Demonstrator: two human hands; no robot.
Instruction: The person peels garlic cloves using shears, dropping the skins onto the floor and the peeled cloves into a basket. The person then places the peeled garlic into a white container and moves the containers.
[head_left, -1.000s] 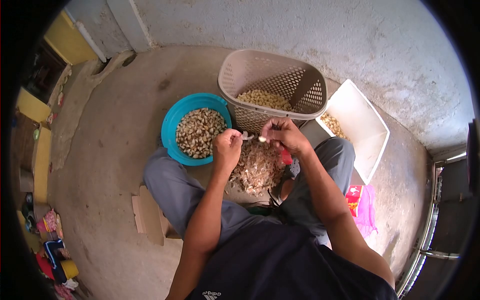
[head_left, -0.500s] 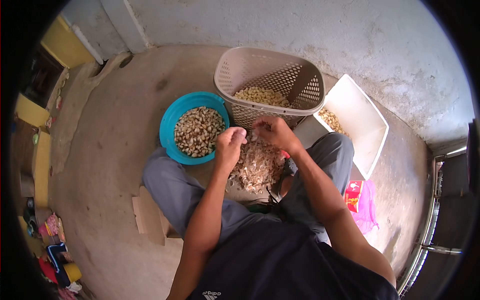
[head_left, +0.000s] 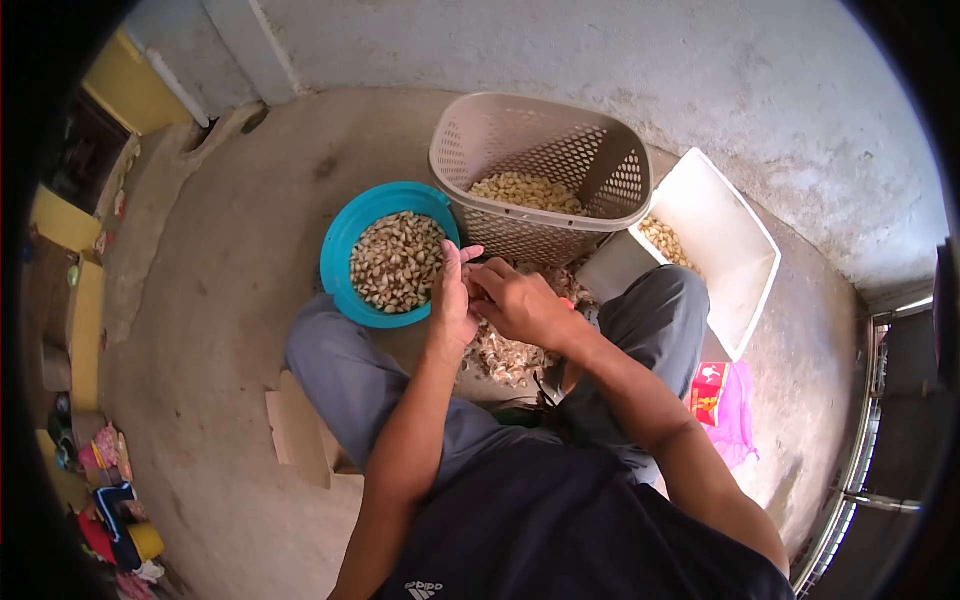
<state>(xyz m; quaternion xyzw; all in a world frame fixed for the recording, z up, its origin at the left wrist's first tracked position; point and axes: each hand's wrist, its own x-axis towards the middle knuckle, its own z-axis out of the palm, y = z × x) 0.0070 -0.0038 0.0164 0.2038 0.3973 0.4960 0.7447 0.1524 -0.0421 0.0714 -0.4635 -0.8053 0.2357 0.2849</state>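
Note:
My left hand (head_left: pixel 454 302) is raised beside the blue basin (head_left: pixel 335 290), palm turned toward my right hand, with a finger and thumb showing above. Against that palm press the bent fingers of my right hand (head_left: pixel 523 307). Whatever lies between the two hands is hidden. Unpeeled garlic cloves (head_left: pixel 395 262) fill the basin on the left. Below my hands, a heap of papery garlic skins (head_left: pixel 507 360) covers the floor between my legs. Paler, peeled-looking cloves (head_left: pixel 527 191) lie inside the tall brown perforated basket (head_left: pixel 545 235) just beyond my hands.
A white foam box (head_left: pixel 735 240) stands right of the basket, with more cloves (head_left: pixel 665 242) at its near end. By my right knee lie a red packet (head_left: pixel 707 390) and pink netting (head_left: pixel 738 415). Flattened cardboard (head_left: pixel 300 430) sits by my left leg. A wall rises behind.
My right hand has come down and left to meet my left hand. The left hand has turned, and its finger and thumb now extend upward. The containers stay put.

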